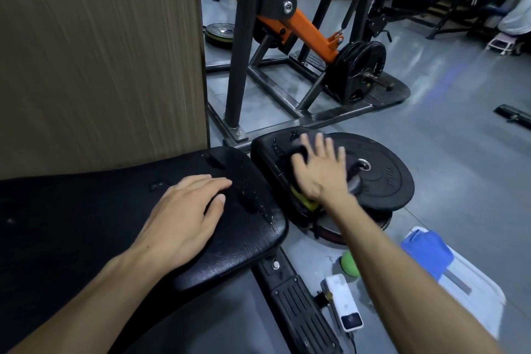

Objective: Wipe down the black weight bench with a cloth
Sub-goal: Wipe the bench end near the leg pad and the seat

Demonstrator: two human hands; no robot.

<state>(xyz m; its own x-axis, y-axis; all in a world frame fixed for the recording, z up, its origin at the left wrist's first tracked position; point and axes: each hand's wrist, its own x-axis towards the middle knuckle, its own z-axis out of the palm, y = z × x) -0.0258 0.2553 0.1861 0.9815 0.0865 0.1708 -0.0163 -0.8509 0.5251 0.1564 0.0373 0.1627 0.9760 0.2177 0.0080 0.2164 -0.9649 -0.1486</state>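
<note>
1. The left hand [184,210] lies flat, palm down, on the black weight bench [244,236], its fingers straight and close together, near the pad's rounded end; it holds nothing.
2. The right hand [319,169] reaches forward with fingers spread, over a smaller black pad [270,152] just beyond the bench end; whether it touches the pad or grips anything I cannot tell, as it is motion-blurred.
3. The two hands are apart, one on each pad.
4. The bench surface near the left fingertips shows wet drops and cracked, worn upholstery.
5. A black weight plate [385,178] lies flat just right of the smaller pad, partly under the right hand; something yellow [304,201] shows beneath the wrist.
6. On the floor [459,158] beside the bench lie a blue cloth [428,250] on a white box [477,293], a green ball [349,264], and a small white device [343,304] with a cable.
7. A wood-grain panel [100,52] stands behind the bench; an orange-and-black machine [301,26] loaded with plates stands beyond.
</note>
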